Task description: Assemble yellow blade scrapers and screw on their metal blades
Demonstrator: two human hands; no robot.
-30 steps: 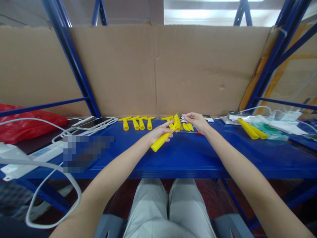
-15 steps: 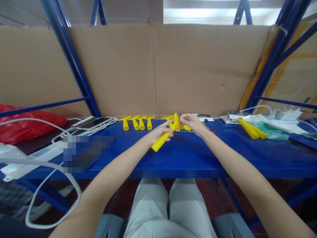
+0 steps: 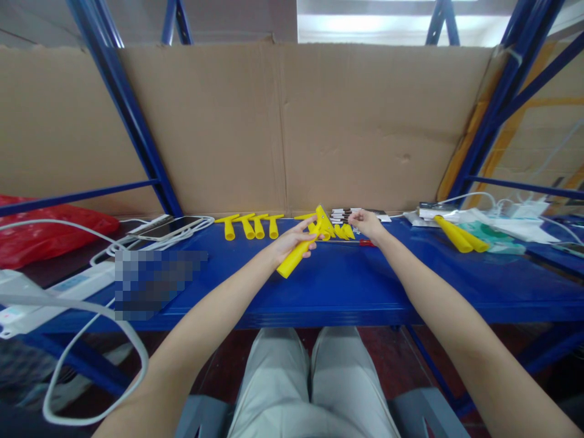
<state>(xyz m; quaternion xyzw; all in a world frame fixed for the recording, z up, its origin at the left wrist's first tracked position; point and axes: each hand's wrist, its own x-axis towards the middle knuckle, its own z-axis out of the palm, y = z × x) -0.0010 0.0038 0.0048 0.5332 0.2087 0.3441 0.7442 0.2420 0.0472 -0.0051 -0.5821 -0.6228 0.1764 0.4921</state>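
Left hand: the left hand (image 3: pixel 288 243) is closed around the handle of a yellow T-shaped tool (image 3: pixel 292 261), thumb and fingers firmly on it.
Held tool: it is tilted above the blue table (image 3: pixel 337 289), its round handle end toward the near edge and its head toward the far edge, a little right of the middle.
Right hand: the right hand (image 3: pixel 368 226) is near the far edge, apart from the tool. Its fingertips are bunched close together; I cannot tell if some small part is between them.
Small yellow pieces: the small yellow pieces (image 3: pixel 347 231) lie between the tool's head and the right hand, with white-and-dark packets (image 3: pixel 340 213) behind them along the far edge.
Red-handled object: the red-handled object (image 3: pixel 366 243) lies just below the right hand, partly covered by it.
Row of yellow tools: four yellow tools (image 3: pixel 273 228) stand along the far edge, left of the middle.
Right end: two yellow tubes (image 3: pixel 456 237) rest together toward the far right corner.
Step in hand: I judge that small parts are being fitted at the tool's head.
Next move: it seems to call for a steady left grip, and a precise pinch by the right fingertips, brought to the head.
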